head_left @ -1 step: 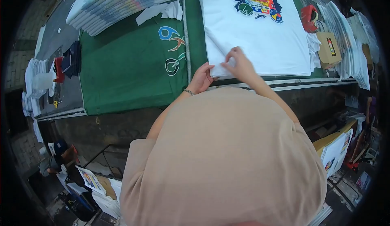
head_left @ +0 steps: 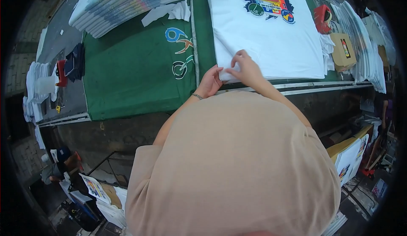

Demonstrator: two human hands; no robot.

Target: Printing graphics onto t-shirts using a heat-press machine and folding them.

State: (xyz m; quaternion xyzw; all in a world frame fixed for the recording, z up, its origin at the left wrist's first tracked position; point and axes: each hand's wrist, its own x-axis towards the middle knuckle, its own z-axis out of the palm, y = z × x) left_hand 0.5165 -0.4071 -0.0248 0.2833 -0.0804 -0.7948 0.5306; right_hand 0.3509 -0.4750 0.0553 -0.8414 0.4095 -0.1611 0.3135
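Observation:
A stack of white T-shirts (head_left: 271, 49) with a colourful print at its far end lies flat on the green-covered table. My left hand (head_left: 211, 82) is at the stack's near left corner, its thumb on top and fingers closed on the edge; how many layers it pinches is hidden. Just to the right, my right hand (head_left: 247, 70) hovers over or lightly touches the top T-shirt near that corner. Its fingers are bent, with a gap between them and the thumb, and nothing shows in it. A slanting crease runs along the shirt's left side.
Folded printed shirts (head_left: 131, 7) are piled at the far left beside a white scrap (head_left: 169, 12). On the right are a red tape dispenser (head_left: 322, 19), a small cardboard box (head_left: 342, 51) and more stacked shirts (head_left: 358, 45). The table's metal edge (head_left: 313, 89) runs before me.
My right hand has shifted slightly left, closer to my left hand. My left hand and the T-shirts have stayed in place.

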